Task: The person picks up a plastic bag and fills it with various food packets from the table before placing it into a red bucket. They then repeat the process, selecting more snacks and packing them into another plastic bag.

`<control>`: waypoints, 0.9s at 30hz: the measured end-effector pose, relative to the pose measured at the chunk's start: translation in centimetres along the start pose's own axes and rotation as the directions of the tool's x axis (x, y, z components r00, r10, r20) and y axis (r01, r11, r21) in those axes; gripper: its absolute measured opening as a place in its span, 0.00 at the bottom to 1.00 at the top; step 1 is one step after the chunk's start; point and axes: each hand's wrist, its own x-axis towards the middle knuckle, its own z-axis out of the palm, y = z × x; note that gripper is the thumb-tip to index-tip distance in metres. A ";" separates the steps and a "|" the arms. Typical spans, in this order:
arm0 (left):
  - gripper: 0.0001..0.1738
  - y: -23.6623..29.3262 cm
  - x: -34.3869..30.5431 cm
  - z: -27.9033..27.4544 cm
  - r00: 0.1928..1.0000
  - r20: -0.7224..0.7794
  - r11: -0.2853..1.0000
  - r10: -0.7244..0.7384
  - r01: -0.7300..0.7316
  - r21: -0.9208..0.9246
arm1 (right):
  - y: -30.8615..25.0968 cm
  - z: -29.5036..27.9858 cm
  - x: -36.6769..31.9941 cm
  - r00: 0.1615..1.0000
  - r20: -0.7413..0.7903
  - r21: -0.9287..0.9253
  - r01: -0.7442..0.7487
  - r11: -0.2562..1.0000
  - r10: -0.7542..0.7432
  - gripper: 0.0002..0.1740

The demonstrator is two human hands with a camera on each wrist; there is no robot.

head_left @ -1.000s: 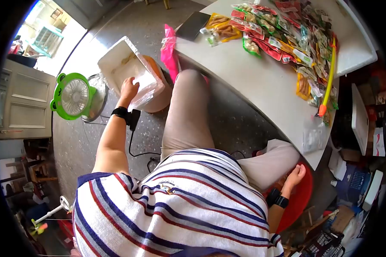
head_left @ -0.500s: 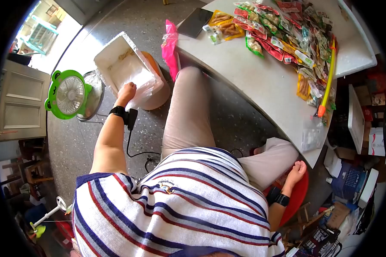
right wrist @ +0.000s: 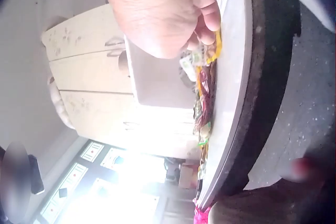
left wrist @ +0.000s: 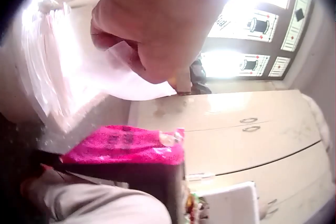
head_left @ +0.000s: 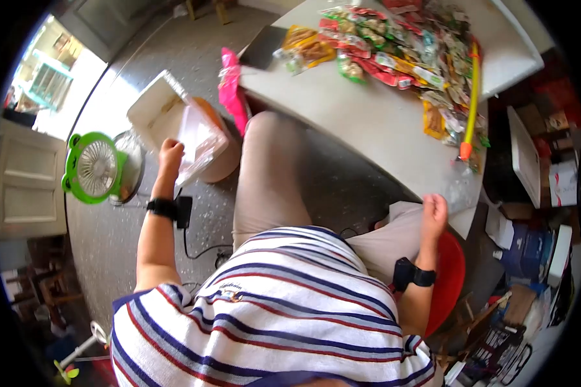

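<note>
My left hand is beside a white foam box on the left. Its fingers pinch a thin, translucent white plastic bag, which hangs in front of the hand in the left wrist view. More clear plastic lies over the box's side. On the right, my raised hand is by the near corner of the white table, close to a clear plastic bundle. Its fingers are loosely bent and hold nothing in the right wrist view.
Many colourful snack packets are piled on the table, with a yellow tube with an orange end along them. A pink bag hangs at the table's left edge. A green fan stands left of the box; a red tub is at right.
My left hand has drawn back from inside the box toward its near edge, bringing a plastic bag up. My right hand has risen from beside the leg toward the table corner.
</note>
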 end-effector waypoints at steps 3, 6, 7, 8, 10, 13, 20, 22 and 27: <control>0.03 3.9 -2.6 0.4 0.991 0.093 0.907 0.094 -0.047 -0.419 | -3.7 3.0 1.2 0.996 0.031 0.011 0.089 0.996 -0.089 0.07; 0.09 8.3 -4.3 1.8 0.950 0.100 0.825 0.295 -0.200 -0.529 | -5.9 5.6 1.8 0.958 0.132 -0.008 0.260 0.966 -0.256 0.05; 0.11 10.5 -5.7 3.2 0.941 0.084 0.806 0.328 -0.233 -0.544 | -7.0 6.4 1.9 0.952 0.166 0.057 0.250 0.967 -0.256 0.05; 0.13 12.1 -6.9 4.6 0.930 0.066 0.787 0.360 -0.265 -0.557 | -8.1 7.2 2.0 0.945 0.201 0.122 0.238 0.964 -0.259 0.06; 0.17 14.0 -8.5 7.3 0.865 0.206 0.779 0.458 -0.279 -0.561 | -8.4 9.0 2.4 0.914 0.283 0.252 0.221 0.942 -0.290 0.07; 0.17 15.6 -11.0 12.9 0.753 0.258 0.743 0.605 -0.417 -0.524 | -10.0 11.7 2.9 0.908 0.395 0.430 -0.052 0.901 -0.136 0.11; 0.08 17.6 -16.4 21.3 0.647 0.525 0.828 0.554 -0.495 -0.264 | -11.2 15.0 4.8 0.834 0.552 0.619 -0.411 0.669 0.002 0.14; 0.07 18.1 -17.0 22.2 0.701 0.552 0.889 0.451 -0.297 -0.349 | -10.4 15.1 5.2 0.868 0.492 0.602 -0.392 0.696 0.063 0.08; 0.07 18.7 -14.1 23.7 0.780 0.330 0.812 0.533 -0.360 -0.460 | -8.7 13.7 6.4 0.820 0.541 0.378 -0.437 0.816 0.188 0.10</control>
